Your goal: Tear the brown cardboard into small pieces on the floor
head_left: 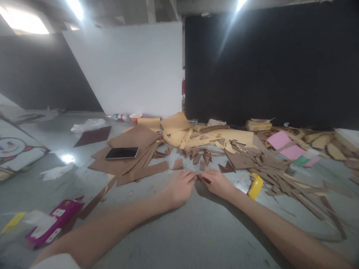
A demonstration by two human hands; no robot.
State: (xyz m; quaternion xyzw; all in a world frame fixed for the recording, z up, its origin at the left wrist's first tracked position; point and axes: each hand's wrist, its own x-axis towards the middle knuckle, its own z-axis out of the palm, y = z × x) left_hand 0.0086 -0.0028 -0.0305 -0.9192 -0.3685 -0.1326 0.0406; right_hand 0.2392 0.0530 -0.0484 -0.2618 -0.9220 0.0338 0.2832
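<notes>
Pinching a small brown piece (206,180) in the right hand (218,183), with grip closed on it and fingertips curled over most of it, low above the bare front of the grey bench (187,235) or touching it, hard to tell which. Meeting it from the other side with the left hand (182,189), fingertips bent inward and just beside the piece; cannot tell whether pinching too or only steadying, given blur and hidden fingertips. Judging from this, probably in the middle of folding or pressing a crease into the one piece. Seems to call next for a firm, even squeeze along the edge, without slipping, before any letting go. Just beyond both hands, showing brown triangles (206,157) scattered in a loose cluster. Farther left, passing to stacked brown sheets (134,136) with a phone (122,152) lying on top; to the right, to a tangle of brown strips (280,179) and, nearer, to a yellow object (255,186) too blurred to name. Behind all this, reaching tan paper (176,124) along the foot of the white panel (134,67)
</notes>
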